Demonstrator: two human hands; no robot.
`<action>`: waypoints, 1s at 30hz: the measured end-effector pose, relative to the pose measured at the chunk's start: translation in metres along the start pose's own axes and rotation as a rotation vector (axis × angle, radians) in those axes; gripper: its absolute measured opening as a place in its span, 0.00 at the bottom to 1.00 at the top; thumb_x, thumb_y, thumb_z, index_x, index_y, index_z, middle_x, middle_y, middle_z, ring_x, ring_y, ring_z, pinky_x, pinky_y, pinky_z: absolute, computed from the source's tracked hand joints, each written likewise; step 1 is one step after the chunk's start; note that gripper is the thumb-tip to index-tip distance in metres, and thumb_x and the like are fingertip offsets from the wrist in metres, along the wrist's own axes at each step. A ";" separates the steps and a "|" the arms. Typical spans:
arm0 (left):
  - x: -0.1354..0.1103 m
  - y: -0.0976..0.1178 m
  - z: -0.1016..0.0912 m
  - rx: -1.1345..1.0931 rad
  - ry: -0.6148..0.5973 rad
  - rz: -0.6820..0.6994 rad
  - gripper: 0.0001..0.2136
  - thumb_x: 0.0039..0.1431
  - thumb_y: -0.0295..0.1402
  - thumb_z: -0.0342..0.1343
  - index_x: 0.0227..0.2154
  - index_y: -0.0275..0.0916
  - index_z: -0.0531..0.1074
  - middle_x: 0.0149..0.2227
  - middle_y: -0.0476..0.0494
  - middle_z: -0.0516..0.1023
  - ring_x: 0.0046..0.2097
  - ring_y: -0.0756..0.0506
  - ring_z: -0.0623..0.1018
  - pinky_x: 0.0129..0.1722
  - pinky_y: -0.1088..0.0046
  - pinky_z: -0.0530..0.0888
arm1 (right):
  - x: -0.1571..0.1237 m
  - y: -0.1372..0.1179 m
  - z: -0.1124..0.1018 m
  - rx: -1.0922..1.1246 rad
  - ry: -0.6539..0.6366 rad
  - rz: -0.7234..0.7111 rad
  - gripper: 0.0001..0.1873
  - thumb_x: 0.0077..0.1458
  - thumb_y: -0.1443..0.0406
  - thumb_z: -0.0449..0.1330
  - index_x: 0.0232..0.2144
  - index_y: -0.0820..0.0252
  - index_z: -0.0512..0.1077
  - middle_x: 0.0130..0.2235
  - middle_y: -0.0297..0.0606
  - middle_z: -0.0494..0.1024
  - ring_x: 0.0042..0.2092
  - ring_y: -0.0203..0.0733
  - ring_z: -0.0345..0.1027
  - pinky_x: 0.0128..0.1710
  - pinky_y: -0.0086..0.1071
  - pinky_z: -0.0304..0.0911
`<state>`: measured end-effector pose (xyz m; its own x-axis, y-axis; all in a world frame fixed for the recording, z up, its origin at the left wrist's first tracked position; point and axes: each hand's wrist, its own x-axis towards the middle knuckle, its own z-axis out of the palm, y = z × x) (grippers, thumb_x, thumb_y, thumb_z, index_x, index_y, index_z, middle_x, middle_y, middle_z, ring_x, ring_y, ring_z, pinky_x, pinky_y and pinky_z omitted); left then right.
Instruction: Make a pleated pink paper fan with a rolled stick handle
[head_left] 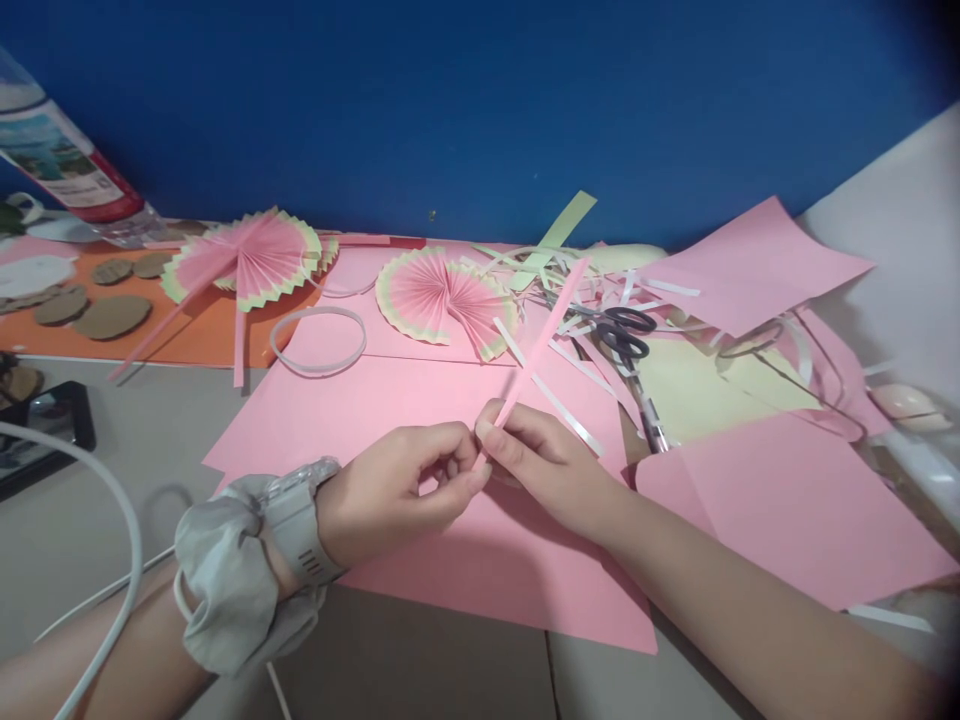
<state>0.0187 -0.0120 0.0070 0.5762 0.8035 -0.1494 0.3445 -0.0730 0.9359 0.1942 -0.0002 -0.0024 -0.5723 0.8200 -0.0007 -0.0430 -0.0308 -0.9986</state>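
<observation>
My left hand (397, 485) and my right hand (540, 460) meet over a large pink paper sheet (390, 400). Both pinch the near end of a narrow folded pink paper strip (544, 335) that slants up and away to the right. My left wrist carries a grey watch and a grey scrunchie. The fingers of both hands are closed on the strip's lower end.
Two pleated pink-and-green paper fans (442, 295) (251, 258) lie further back. Black-handled scissors (630, 350) rest among white and green paper offcuts. A clear ring (319, 340), cardboard discs (112, 315), a phone (45, 425), a bottle (67, 165) and more pink sheets (795, 500) surround the spot.
</observation>
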 end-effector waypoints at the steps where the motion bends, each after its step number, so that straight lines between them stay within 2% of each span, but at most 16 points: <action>1: 0.000 0.000 0.000 -0.002 -0.002 0.002 0.10 0.60 0.32 0.48 0.23 0.38 0.61 0.23 0.53 0.67 0.26 0.52 0.65 0.28 0.74 0.63 | 0.000 0.000 0.000 0.001 0.000 0.000 0.13 0.62 0.62 0.53 0.26 0.60 0.66 0.24 0.26 0.60 0.24 0.27 0.49 0.26 0.25 0.51; 11: -0.001 0.000 -0.003 -0.071 -0.056 0.026 0.12 0.61 0.34 0.48 0.23 0.38 0.61 0.23 0.53 0.66 0.27 0.52 0.64 0.29 0.74 0.63 | -0.004 0.001 0.004 -0.019 0.050 -0.012 0.14 0.63 0.62 0.52 0.26 0.60 0.65 0.26 0.28 0.63 0.25 0.28 0.54 0.25 0.25 0.52; 16: -0.001 0.001 -0.003 -0.070 -0.058 0.019 0.12 0.62 0.33 0.48 0.22 0.38 0.60 0.22 0.53 0.64 0.26 0.53 0.63 0.27 0.75 0.62 | -0.003 -0.001 0.003 -0.016 0.147 -0.013 0.16 0.62 0.59 0.52 0.24 0.59 0.63 0.23 0.27 0.61 0.24 0.28 0.52 0.25 0.26 0.53; 21: -0.001 -0.001 -0.004 -0.107 -0.112 0.006 0.17 0.65 0.39 0.44 0.25 0.36 0.66 0.24 0.49 0.73 0.28 0.51 0.72 0.32 0.75 0.68 | -0.002 -0.002 0.005 -0.008 0.067 -0.012 0.15 0.61 0.57 0.53 0.26 0.58 0.63 0.23 0.27 0.65 0.23 0.29 0.56 0.25 0.27 0.55; 24: -0.002 -0.002 -0.003 -0.115 -0.090 -0.010 0.19 0.66 0.41 0.43 0.24 0.36 0.68 0.24 0.47 0.76 0.29 0.51 0.74 0.35 0.75 0.69 | -0.002 -0.002 0.005 -0.055 0.092 -0.016 0.15 0.61 0.56 0.53 0.26 0.58 0.63 0.23 0.28 0.67 0.25 0.30 0.59 0.26 0.27 0.57; 30: 0.000 -0.005 -0.004 -0.177 -0.115 -0.094 0.17 0.66 0.43 0.43 0.30 0.36 0.68 0.20 0.48 0.76 0.21 0.53 0.72 0.23 0.80 0.67 | -0.002 -0.001 0.005 -0.032 0.119 -0.031 0.14 0.62 0.59 0.53 0.26 0.59 0.64 0.24 0.29 0.68 0.26 0.30 0.62 0.28 0.27 0.59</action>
<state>0.0142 -0.0098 0.0039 0.6320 0.7286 -0.2641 0.2711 0.1115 0.9561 0.1918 -0.0046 -0.0008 -0.4702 0.8822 0.0256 -0.0317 0.0122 -0.9994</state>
